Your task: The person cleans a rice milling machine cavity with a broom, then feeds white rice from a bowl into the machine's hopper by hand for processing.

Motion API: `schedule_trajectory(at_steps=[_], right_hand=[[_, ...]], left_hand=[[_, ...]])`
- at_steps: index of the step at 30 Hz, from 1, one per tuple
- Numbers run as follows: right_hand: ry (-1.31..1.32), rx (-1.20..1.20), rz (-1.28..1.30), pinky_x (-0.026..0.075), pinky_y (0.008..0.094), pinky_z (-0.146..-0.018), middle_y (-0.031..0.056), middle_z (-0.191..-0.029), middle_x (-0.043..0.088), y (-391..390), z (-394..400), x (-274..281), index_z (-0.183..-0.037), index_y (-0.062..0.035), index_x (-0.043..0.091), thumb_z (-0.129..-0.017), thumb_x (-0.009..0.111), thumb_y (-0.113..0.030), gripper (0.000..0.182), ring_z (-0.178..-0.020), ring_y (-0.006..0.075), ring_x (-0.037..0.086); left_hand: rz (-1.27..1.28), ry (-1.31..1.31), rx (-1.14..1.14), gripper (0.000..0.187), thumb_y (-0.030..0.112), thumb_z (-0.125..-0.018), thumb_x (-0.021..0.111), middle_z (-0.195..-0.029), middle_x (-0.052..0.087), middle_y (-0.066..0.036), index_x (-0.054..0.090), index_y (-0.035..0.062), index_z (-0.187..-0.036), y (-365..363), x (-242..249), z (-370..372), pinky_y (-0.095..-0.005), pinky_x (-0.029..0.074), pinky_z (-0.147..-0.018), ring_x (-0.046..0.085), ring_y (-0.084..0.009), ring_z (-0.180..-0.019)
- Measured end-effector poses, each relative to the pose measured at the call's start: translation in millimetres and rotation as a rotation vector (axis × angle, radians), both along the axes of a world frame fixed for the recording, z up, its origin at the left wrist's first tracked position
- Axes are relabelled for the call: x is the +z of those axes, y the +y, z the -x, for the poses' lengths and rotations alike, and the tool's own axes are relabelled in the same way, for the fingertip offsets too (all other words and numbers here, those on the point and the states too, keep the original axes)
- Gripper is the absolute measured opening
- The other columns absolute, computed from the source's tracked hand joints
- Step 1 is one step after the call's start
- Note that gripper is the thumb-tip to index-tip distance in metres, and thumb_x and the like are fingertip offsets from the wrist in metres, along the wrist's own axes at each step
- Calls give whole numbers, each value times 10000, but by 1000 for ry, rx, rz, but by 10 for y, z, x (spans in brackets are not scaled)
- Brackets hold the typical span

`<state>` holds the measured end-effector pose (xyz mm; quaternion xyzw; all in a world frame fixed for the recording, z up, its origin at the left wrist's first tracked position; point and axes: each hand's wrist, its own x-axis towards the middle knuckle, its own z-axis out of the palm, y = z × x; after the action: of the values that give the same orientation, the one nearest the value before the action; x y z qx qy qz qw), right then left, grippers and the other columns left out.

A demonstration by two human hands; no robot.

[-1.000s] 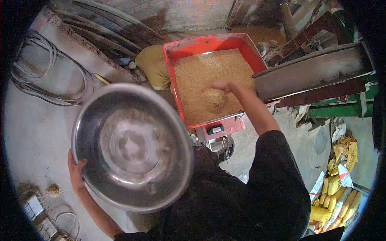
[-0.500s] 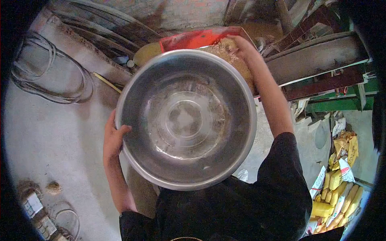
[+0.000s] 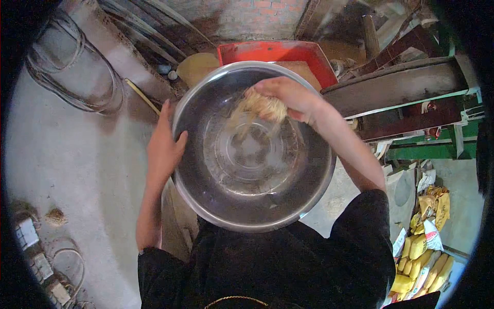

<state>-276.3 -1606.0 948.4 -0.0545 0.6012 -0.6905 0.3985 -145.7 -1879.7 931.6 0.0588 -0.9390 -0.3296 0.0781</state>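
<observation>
Head view: grain falls into bowl

Left hand (image 3: pixel 163 147) grips the rim of the steel bowl (image 3: pixel 226 201), held above the red hopper (image 3: pixel 267 51). Right hand (image 3: pixel 290 98), loosely cupped over the bowl, grasps a handful of grain (image 3: pixel 263 107) that spills down.

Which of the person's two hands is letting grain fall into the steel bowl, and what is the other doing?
The right hand, above the steel bowl, drops a clump of grain. The left hand only grips the bowl's rim.

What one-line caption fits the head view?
Left hand grips a steel basin while right hand drops grain in.
</observation>
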Motion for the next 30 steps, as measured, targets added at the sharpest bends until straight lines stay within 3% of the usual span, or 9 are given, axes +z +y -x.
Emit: schedule_trajectory(at_steps=[4, 6, 9, 12, 19, 22, 24, 28, 30], right_hand=[[11, 46, 52, 513, 277, -774, 91, -989, 655, -82, -185, 11, -1076, 18, 608, -923, 522, -135, 233, -884, 141, 634], [111, 87, -20, 501, 270, -813, 88, -1024, 642, -105, -257, 233, -1099, 19, 603, -942, 519, -215, 294, -927, 135, 615], [136, 45, -31, 501, 278, -799, 89, -1008, 655, -129, -310, 471, -1074, 0, 622, -944, 513, -213, 272, -882, 137, 627], [193, 10, -24, 491, 281, -811, 89, -995, 662, -75, -260, 466, -1068, 3, 625, -953, 501, -259, 312, -890, 143, 624], [329, 28, 85, 505, 304, -841, 151, -1030, 653, 120, -280, 546, -1133, 37, 570, -961, 480, -256, 351, -931, 188, 644], [603, 118, -6, 507, 316, -840, 162, -1032, 651, 197, -244, 544, -1151, 41, 553, -954, 490, -198, 316, -943, 197, 643], [506, 139, -66, 509, 310, -810, 114, -993, 668, 319, -122, 415, -1112, 41, 572, -935, 522, -159, 272, -934, 168, 628], [570, 137, -240, 513, 305, -805, 127, -1003, 662, 615, 256, 248, -1124, 51, 563, -936, 505, -127, 265, -923, 176, 632], [467, -123, -103, 514, 303, -811, 129, -1000, 661, 819, 573, 175, -1155, 28, 559, -936, 488, -105, 266, -903, 173, 635]], left_hand=[[130, 249, -105, 621, 219, -848, 624, -1286, 495, -207, 340, 26, -1366, 318, 94, 191, -445, 365, -1014, 499, -354, -1175], [-1320, -284, -158, 590, 415, -937, 470, -1293, 496, -173, 353, 9, -1348, 516, 129, 291, -483, 370, -1013, 504, -336, -1173], [-1809, -651, -308, 670, 538, -959, 276, -1283, 503, -160, 392, -10, -1326, 750, 190, 386, -465, 382, -1019, 481, -308, -1201], [-1860, -563, -303, 701, 553, -957, 224, -1284, 497, -187, 405, -24, -1311, 882, 251, 401, -492, 378, -1026, 486, -311, -1195], [-1847, -589, -304, 663, 493, -981, 209, -1274, 513, -188, 411, -57, -1292, 719, 163, 444, -499, 389, -1014, 504, -314, -1179], [-1319, -532, -368, 500, 361, -998, 319, -1228, 562, -157, 469, -36, -1261, 549, 66, 450, -443, 399, -1003, 530, -292, -1151], [-277, -201, -606, 355, 189, -956, 442, -1129, 620, -175, 506, -13, -1242, 384, -45, 437, -383, 447, -922, 616, -301, -1014], [-65, -58, -441, 341, 118, -894, 524, -1100, 623, -175, 533, 50, -1228, 191, -49, 501, -383, 449, -898, 614, -313, -1003], [-75, 229, -265, 343, 124, -875, 576, -1120, 614, -147, 559, 71, -1214, 139, 44, 589, -366, 434, -917, 582, -276, -1063]])
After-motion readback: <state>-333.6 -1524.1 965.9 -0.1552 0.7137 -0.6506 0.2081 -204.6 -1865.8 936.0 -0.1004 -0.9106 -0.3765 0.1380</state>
